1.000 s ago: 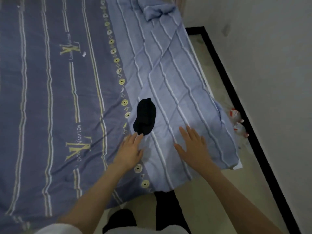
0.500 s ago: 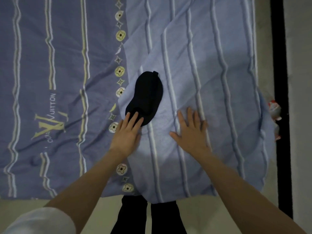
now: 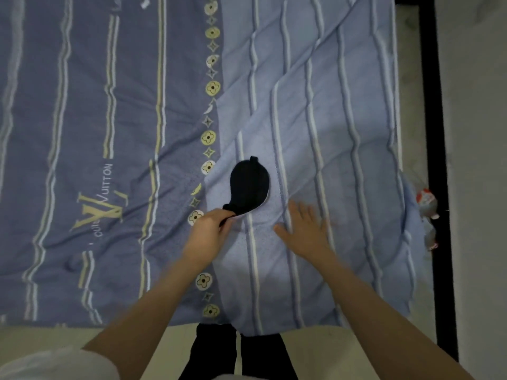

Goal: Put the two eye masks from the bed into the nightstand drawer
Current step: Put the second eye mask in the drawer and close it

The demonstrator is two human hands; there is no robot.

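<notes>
A black eye mask [image 3: 249, 183] lies on the light blue striped blanket [image 3: 329, 133] near the bed's front edge. My left hand [image 3: 210, 231] pinches the mask's near end, which is bunched and lifted slightly. My right hand [image 3: 307, 229] rests flat with spread fingers on the blanket just right of the mask, touching no mask. Only one eye mask is visible. The nightstand and its drawer are out of view.
A darker blue patterned bedsheet [image 3: 96, 133] covers the left of the bed. A black floor border [image 3: 436, 133] runs along the right, with red-and-white packets [image 3: 426, 204] on the floor beside the bed. My dark trouser legs [image 3: 236, 352] stand at the bed's edge.
My left hand went from lying flat on the mask's near end to pinching it and bunching it up. My right hand stayed flat on the blanket. The view shifted closer over the bed.
</notes>
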